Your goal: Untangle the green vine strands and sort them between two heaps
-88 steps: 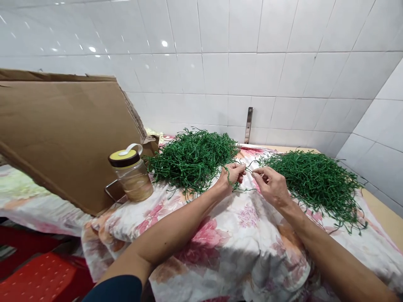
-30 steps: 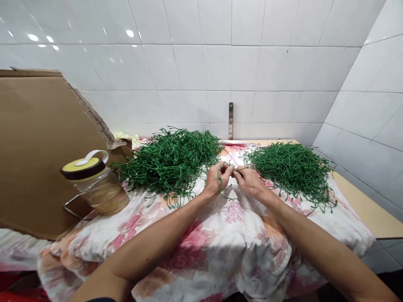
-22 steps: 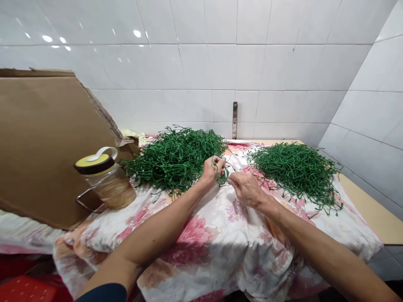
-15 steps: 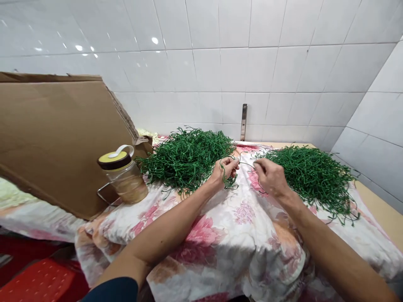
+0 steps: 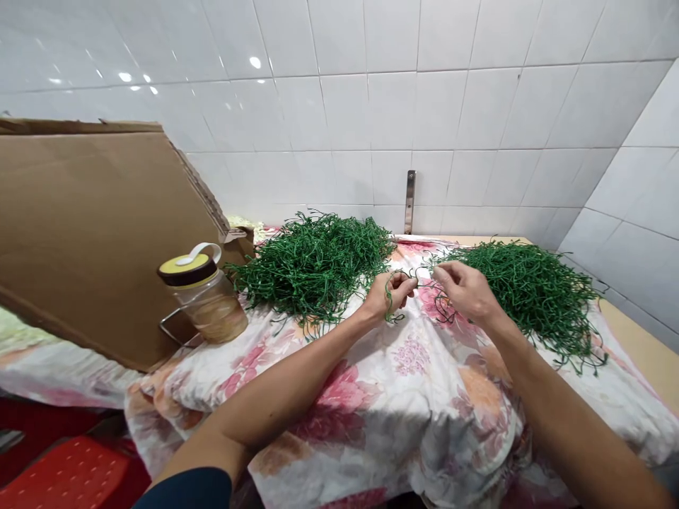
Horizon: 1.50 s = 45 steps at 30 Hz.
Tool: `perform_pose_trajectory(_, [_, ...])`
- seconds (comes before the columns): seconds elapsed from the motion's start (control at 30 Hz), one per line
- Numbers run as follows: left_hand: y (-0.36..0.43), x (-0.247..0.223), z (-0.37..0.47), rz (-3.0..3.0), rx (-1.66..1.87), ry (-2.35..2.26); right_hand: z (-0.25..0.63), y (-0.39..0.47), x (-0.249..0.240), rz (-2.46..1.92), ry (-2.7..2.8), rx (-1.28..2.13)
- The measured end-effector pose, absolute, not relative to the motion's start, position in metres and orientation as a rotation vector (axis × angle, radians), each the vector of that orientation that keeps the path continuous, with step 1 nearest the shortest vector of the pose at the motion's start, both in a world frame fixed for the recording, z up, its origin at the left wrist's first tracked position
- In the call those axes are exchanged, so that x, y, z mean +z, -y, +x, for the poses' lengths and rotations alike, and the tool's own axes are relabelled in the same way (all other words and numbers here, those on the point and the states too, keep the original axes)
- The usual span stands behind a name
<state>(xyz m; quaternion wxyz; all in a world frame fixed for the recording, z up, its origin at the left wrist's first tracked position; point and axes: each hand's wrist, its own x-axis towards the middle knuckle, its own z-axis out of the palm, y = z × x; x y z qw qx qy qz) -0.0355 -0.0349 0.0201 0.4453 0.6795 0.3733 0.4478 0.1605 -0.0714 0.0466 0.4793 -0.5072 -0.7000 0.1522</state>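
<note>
My left hand [image 5: 391,295] is closed in a pinch on several thin green stems [image 5: 390,308], which look like artificial plant stems; some curl below the fingers and short ends stick out past the fingertips. Just to its right, my right hand [image 5: 469,291] is closed too, thumb and fingertips pressed together. Thin green strands show at its fingertips and hang beneath it. Behind my left hand lies a tangled pile of green stems [image 5: 318,265]. A second green pile [image 5: 530,293] lies beside and behind my right hand.
A floral cloth [image 5: 339,438] covers the table. At left stand a jar [image 5: 216,311] with a yellow-and-brown lid, partly filled with brownish liquid, and a large cardboard sheet [image 5: 95,233]. A red stool [image 5: 79,474] is at lower left. The tiled wall [image 5: 344,106] closes off the back.
My left hand has moved slightly right and its fingertips now point more to the right. My right hand has shifted a little right, and green strands now show hanging below it.
</note>
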Motion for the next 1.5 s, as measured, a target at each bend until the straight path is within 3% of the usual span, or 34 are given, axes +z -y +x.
perform_pose_trajectory(0.2, [0.039,0.016,-0.04,2.028,1.18,-0.922,0.148,0.068,0.034,-1.212,1.711,1.171])
perform_pose_trajectory(0.5, [0.041,0.021,-0.043,2.2,1.391,-0.88,0.145,0.065,0.028,-1.013,1.534,1.606])
perform_pose_trajectory(1.03, [0.035,0.02,-0.043,2.111,1.411,-0.902,0.131,0.07,0.027,-0.878,1.217,1.747])
perform_pose_trajectory(1.3, [0.034,0.021,-0.044,2.101,1.345,-0.922,0.127,0.069,0.027,-0.9,1.184,1.651])
perform_pose_trajectory(1.5, [0.035,0.022,-0.041,2.065,1.35,-0.998,0.121,0.067,0.025,-1.15,1.455,1.387])
